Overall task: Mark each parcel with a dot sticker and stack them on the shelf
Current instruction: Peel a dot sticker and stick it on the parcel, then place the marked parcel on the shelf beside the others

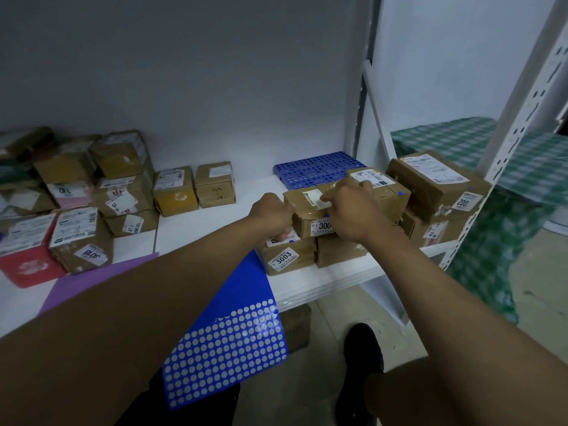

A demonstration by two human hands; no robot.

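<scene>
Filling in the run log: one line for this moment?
step: stacking | left hand: grips brown cardboard parcel | right hand: grips same | under it: parcel labelled 3003 | blue dot-sticker sheet: shelf edge

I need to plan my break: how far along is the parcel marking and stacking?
Partly done. Stacked right-side parcels show blue dots, like the 3003 parcel. In hand: the left hand and right hand grip a dotted parcel atop that stack. Left: the parcels on the left show no dots, and the sticker sheet still holds blue.
</scene>
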